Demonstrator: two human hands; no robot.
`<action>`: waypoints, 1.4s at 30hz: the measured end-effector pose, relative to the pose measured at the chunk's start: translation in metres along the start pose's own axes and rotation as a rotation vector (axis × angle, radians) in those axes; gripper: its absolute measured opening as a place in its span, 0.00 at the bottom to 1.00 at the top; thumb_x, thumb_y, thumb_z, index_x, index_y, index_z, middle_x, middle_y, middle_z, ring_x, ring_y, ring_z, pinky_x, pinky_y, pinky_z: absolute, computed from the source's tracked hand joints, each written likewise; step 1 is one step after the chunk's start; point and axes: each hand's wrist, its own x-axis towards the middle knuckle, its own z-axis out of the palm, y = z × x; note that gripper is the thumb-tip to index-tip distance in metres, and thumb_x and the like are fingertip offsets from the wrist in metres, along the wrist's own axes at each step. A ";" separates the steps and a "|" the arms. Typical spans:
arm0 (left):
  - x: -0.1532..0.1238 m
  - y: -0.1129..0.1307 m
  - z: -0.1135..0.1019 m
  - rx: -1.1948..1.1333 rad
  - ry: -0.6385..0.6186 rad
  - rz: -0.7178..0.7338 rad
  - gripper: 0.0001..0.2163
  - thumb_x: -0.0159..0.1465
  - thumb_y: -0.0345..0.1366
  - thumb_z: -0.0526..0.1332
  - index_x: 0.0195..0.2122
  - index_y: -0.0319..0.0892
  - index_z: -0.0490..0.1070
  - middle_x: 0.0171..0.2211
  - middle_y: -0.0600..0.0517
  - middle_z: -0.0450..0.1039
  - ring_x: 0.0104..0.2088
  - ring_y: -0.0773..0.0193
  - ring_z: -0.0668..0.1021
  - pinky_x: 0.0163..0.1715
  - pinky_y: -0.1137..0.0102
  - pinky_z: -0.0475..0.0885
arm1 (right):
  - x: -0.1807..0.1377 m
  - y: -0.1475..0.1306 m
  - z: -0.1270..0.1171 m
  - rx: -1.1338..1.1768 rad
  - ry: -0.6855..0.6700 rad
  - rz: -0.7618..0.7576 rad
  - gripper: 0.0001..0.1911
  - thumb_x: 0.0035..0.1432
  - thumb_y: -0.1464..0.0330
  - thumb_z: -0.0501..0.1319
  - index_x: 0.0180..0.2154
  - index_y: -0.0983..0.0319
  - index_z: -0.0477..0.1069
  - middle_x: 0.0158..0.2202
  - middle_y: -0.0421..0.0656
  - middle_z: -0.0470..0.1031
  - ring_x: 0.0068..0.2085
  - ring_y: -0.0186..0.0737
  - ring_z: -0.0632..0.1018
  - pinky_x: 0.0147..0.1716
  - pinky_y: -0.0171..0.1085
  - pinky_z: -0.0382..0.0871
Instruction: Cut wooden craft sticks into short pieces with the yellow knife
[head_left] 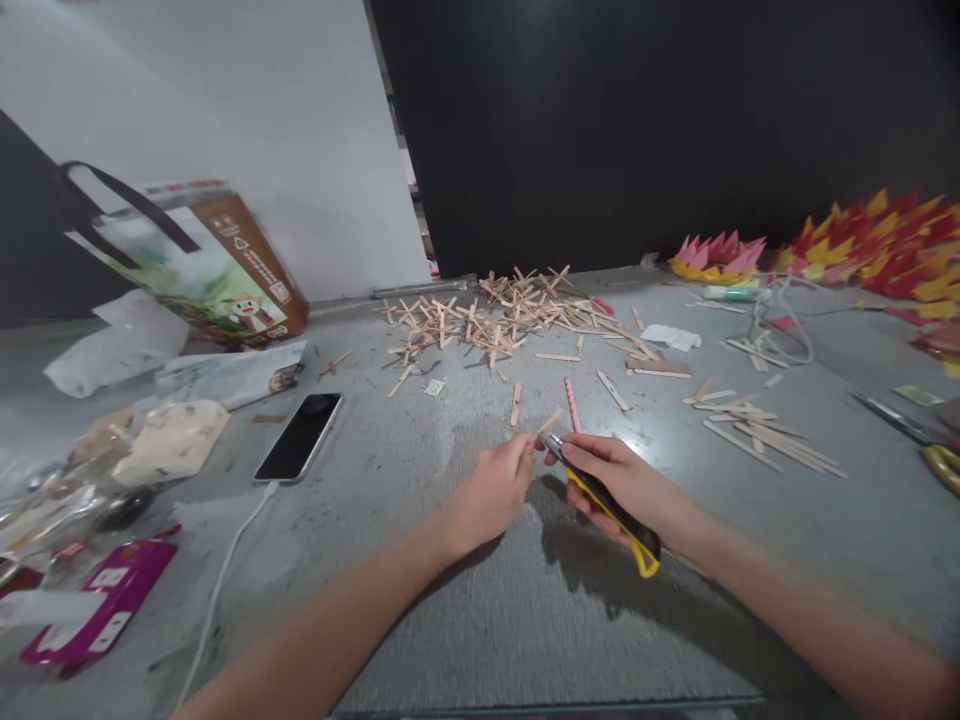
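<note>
My right hand (619, 480) is closed around a yellow and black utility knife (611, 510), with its blade end pointing to the upper left. My left hand (495, 490) pinches a short wooden stick (550, 421) right at the knife's tip. Both hands hover just above the grey floor (480, 620). A pink striped stick (571, 404) lies just beyond the hands. Farther back sits a pile of small wooden stick crosses (487, 320).
A phone (300, 436) with a white cable lies to the left. A paper shopping bag (202, 260), plastic bags and a pink package (97, 605) sit at the far left. Loose sticks (757, 425), scissors (911, 435) and folded paper flowers (862, 250) are at the right.
</note>
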 end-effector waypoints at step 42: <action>0.002 0.003 0.005 -0.351 0.074 -0.041 0.20 0.78 0.49 0.44 0.33 0.44 0.62 0.26 0.55 0.70 0.28 0.66 0.73 0.34 0.70 0.67 | -0.011 0.008 0.010 -0.946 0.291 -0.545 0.18 0.77 0.57 0.49 0.55 0.57 0.71 0.41 0.44 0.83 0.35 0.45 0.81 0.34 0.39 0.68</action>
